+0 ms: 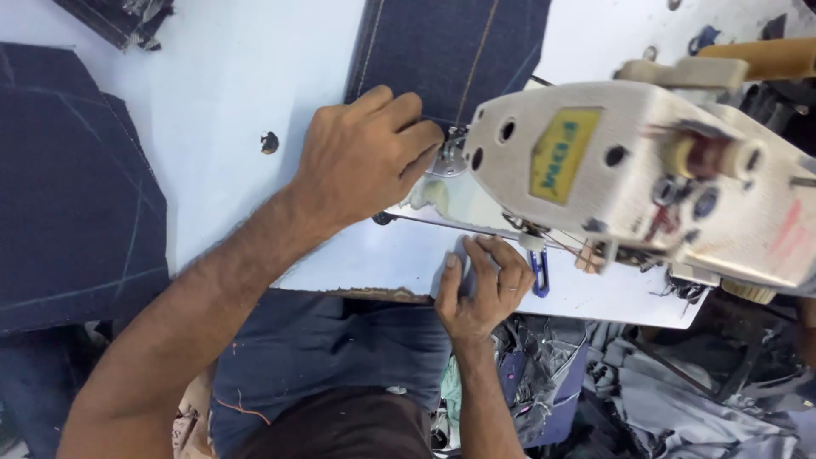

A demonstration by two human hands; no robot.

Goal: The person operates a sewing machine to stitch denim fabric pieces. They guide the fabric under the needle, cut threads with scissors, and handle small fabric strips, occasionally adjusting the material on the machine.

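Note:
My left hand (pixel 365 157) lies knuckles up on the white sewing table (pixel 229 93), with its bent fingertips on the near edge of a dark denim piece (pixel 450 47). That edge is right at the presser foot (pixel 448 160) of the sewing machine (pixel 646 170). The denim has tan stitch lines and runs away from me behind the needle. My right hand (pixel 480 289) rests on the table's front edge under the machine head. Its fingers are curled, and I see nothing in them. A blue loop (pixel 541 282) hangs just right of it.
A large dark denim panel (pixel 72 195) with chalk lines lies at the left. More denim (pixel 119 17) sits at the far left corner. A small hole (pixel 269 142) marks the tabletop. Grey and blue cloth scraps (pixel 646 399) are piled below the table at right.

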